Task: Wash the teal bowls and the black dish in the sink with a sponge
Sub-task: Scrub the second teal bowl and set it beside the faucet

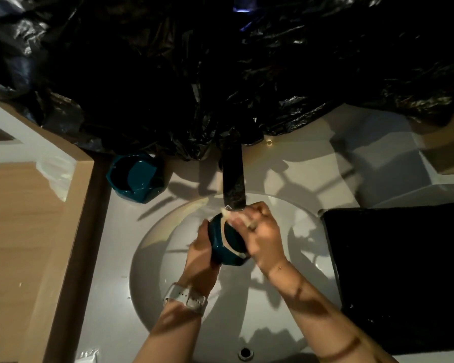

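A teal bowl [227,243] is held on its side over the white sink basin [152,258], just under the dark faucet spout [233,184]. My left hand [201,251] grips the bowl from the left. My right hand [262,234] is on the bowl's right side, fingers curled at its upper rim by a pale scrap [225,211] that may be the sponge. Two more teal bowls [135,178] sit nested on the counter at the basin's back left. A black flat thing [393,271] lies on the counter to the right.
Crumpled black plastic sheeting [220,74] covers the wall and the faucet base. A wooden cabinet top [24,231] lies to the left of the sink. The overflow hole [244,352] shows at the basin's near edge. A white watch [185,297] is on my left wrist.
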A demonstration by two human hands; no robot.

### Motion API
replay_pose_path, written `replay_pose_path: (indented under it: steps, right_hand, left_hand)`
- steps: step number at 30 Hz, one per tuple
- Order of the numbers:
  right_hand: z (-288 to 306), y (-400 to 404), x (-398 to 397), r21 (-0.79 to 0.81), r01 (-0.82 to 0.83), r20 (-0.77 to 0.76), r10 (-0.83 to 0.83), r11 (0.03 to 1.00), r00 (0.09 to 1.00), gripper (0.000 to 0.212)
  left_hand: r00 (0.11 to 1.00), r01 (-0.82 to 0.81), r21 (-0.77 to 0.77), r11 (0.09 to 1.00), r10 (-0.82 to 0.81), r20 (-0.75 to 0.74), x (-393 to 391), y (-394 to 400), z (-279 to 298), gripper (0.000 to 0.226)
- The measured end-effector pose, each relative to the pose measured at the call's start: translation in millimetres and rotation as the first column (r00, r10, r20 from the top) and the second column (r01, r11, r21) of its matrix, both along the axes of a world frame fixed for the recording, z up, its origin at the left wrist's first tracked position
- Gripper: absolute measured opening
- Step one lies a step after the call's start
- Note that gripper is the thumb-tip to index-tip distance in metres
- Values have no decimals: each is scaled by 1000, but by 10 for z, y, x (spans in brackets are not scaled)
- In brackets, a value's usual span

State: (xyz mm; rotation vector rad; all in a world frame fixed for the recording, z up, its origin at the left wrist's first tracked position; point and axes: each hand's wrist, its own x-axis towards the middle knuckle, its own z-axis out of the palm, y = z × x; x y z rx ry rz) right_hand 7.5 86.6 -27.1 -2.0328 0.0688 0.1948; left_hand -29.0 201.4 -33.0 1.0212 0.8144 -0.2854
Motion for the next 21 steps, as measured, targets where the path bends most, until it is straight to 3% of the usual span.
replay_pose_path:
  steps: [3, 6, 8, 11, 14, 15, 16, 19, 21]
  right_hand:
    - [-159, -187, 87, 19, 101, -54, -100, 995, 994, 13]
    - [-169, -212, -45, 53, 52, -81, -48, 997, 996, 14]
    - [-106, -145, -136, 83, -33, -2, 33, 996, 999, 22]
    - [-24, -109, -102, 148, -31, -9, 33, 989, 999, 21]
    - [-72, -187, -22, 41, 44, -108, -39, 998, 993, 22]
    - [-71, -206, -43, 8, 57, -111, -56, 998, 992, 20]
    - [-82, -211, -96, 3, 81, -107, -80, 997, 991, 17]
    - [-130, -195, -354, 252, 169, -158, -132, 953, 979, 8]
    - [-153, -165, -503, 462, 231, -214, -145, 856, 966, 16]
  left_hand:
    - [995, -79, -15, 997, 78, -58, 92, 0, -40, 26]
    - [998, -51, 28, 998, 52, -40, 88, -55, -76, 16]
    - [998, -56, 6, 998, 56, -5, 26, -85, -4, 24]
    - [999, -36, 8, 999, 36, -14, 0, -34, -29, 37]
    - [997, -64, -15, 998, 65, 41, -53, 62, 13, 40]
    - [997, -66, -126, 990, 69, 24, -52, 81, 99, 44]
    - [996, -67, -144, 987, 74, 45, -56, 129, 126, 50]
    - [997, -52, -219, 974, 63, 41, -35, 85, 206, 49]
    - [995, -103, -291, 951, 97, -38, 8, 59, 88, 62]
